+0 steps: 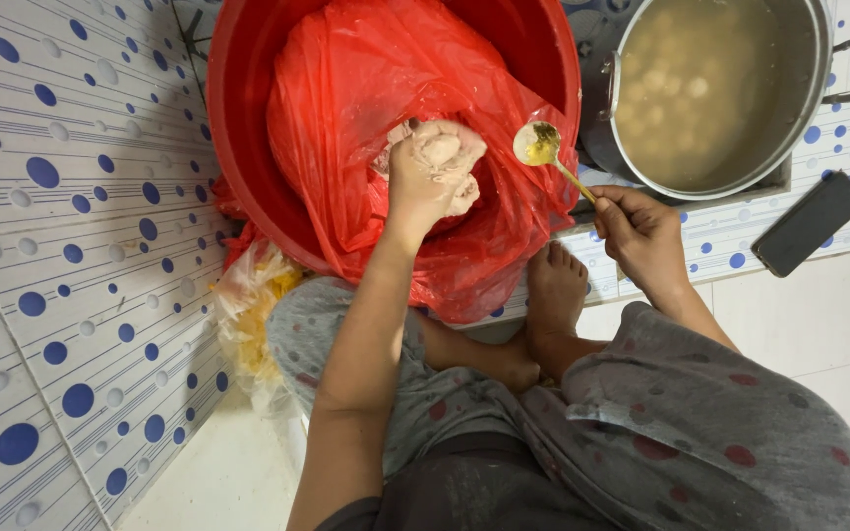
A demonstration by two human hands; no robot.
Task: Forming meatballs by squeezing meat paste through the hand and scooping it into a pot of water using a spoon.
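My left hand grips a lump of pale dough over a red plastic bag that lines a big red basin. My right hand holds a metal spoon by its handle. The spoon's bowl carries a bit of yellowish stuff and hovers beside the dough, at the basin's right rim. A large steel pot of cloudy liquid with several pale balls floating in it stands to the right of the basin.
A black phone lies on the dotted mat right of the pot. A clear bag with yellow contents sits below the basin. My bare foot rests near the basin. White wall tiles with blue dots fill the left side.
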